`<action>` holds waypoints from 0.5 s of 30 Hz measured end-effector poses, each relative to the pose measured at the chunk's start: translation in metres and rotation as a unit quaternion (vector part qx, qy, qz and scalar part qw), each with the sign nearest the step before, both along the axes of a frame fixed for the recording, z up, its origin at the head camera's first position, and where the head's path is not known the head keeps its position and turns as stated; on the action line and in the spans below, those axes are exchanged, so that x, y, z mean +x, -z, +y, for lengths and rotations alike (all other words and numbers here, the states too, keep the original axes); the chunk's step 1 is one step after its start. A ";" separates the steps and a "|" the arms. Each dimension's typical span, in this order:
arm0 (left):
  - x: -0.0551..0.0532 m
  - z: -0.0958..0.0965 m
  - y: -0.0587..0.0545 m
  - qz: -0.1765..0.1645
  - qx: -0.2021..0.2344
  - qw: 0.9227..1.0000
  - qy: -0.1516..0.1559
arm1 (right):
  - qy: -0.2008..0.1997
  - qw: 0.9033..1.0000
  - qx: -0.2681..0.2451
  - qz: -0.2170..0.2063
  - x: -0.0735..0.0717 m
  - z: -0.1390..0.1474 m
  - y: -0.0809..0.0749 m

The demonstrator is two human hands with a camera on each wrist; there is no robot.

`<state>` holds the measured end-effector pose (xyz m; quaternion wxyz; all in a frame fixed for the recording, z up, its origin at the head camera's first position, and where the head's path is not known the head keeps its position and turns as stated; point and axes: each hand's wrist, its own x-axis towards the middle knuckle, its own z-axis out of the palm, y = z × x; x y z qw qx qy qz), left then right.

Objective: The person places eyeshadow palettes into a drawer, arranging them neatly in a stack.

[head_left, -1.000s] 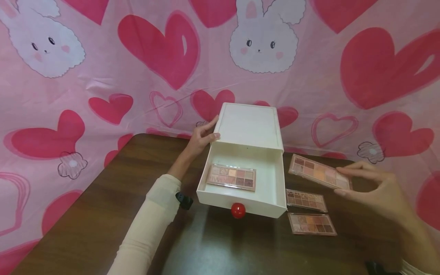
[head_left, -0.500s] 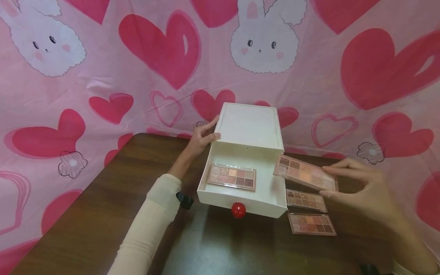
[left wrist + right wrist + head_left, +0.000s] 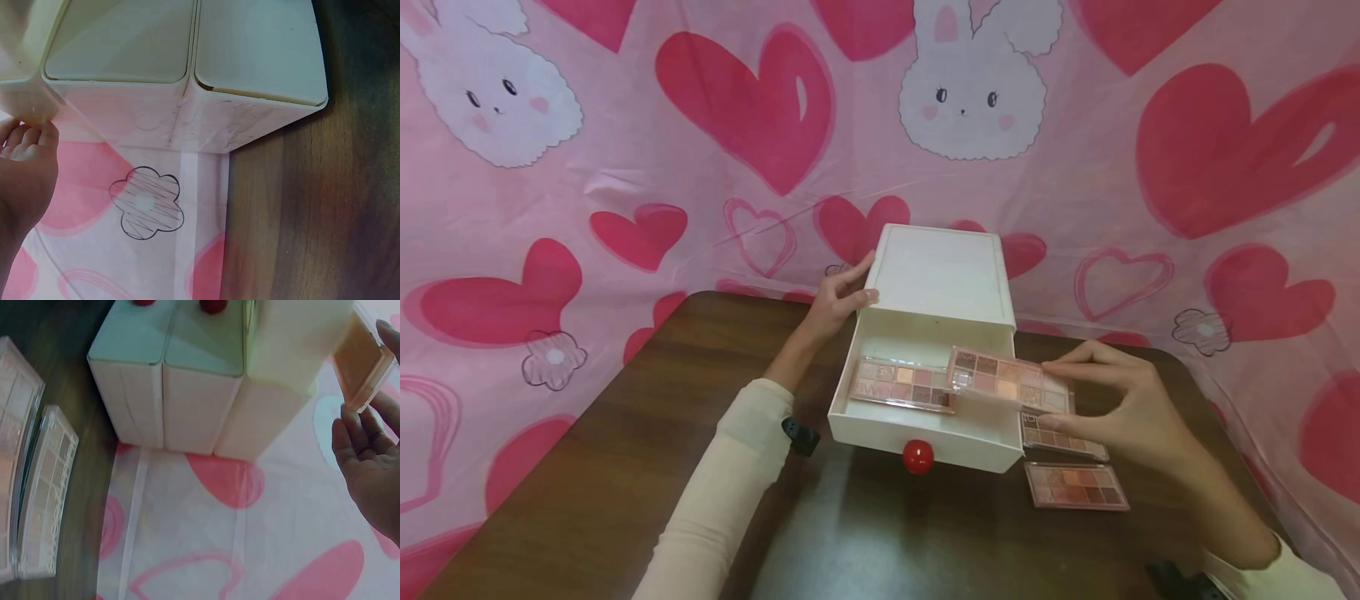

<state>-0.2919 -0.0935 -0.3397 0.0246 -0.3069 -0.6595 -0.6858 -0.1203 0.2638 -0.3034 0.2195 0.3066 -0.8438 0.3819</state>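
Note:
My right hand (image 3: 1123, 408) pinches an eyeshadow palette (image 3: 992, 375) between thumb and fingers, holding it tilted over the right part of a pulled-out white drawer (image 3: 865, 429). Another eyeshadow palette (image 3: 887, 385) lies inside that drawer on the left, partly overlapped by the held one. At the upper left of the white drawer unit (image 3: 940, 271), my left hand (image 3: 835, 302) rests against the side, its thumb at the front edge. In the right wrist view the held palette (image 3: 359, 359) shows its pinkish-brown underside.
Two more palettes, an upper one (image 3: 1060, 440) and a lower one (image 3: 1077, 486), lie on the dark wooden table (image 3: 820, 533) right of the unit. A red knob (image 3: 918, 457) sticks out from the drawer front. Closed lower drawers (image 3: 203, 337) show below. A heart-print cloth (image 3: 760, 108) hangs behind.
My right hand has carried the pinched palette leftward, from beside the drawer to above its inside. The left hand and the drawer unit have stayed in place.

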 end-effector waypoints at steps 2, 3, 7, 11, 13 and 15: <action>0.000 0.000 0.000 0.000 0.000 1.000 0.000 | -0.011 1.000 0.005 0.012 -0.003 -0.006 0.001; 0.000 0.000 0.000 0.000 0.000 1.000 0.000 | -0.015 1.000 0.006 0.013 -0.005 -0.009 0.001; 0.000 -0.001 0.001 0.001 -0.001 1.000 -0.002 | -0.022 1.000 0.005 0.003 -0.011 -0.018 0.000; 0.000 0.000 0.000 0.003 -0.002 1.000 0.000 | -0.021 1.000 0.001 -0.009 -0.016 -0.027 0.000; 0.000 0.000 0.000 0.004 -0.003 1.000 0.000 | -0.022 1.000 0.002 -0.008 -0.019 -0.031 -0.001; -0.001 -0.001 0.001 0.004 -0.003 1.000 0.000 | -0.024 1.000 0.006 -0.003 -0.022 -0.035 -0.001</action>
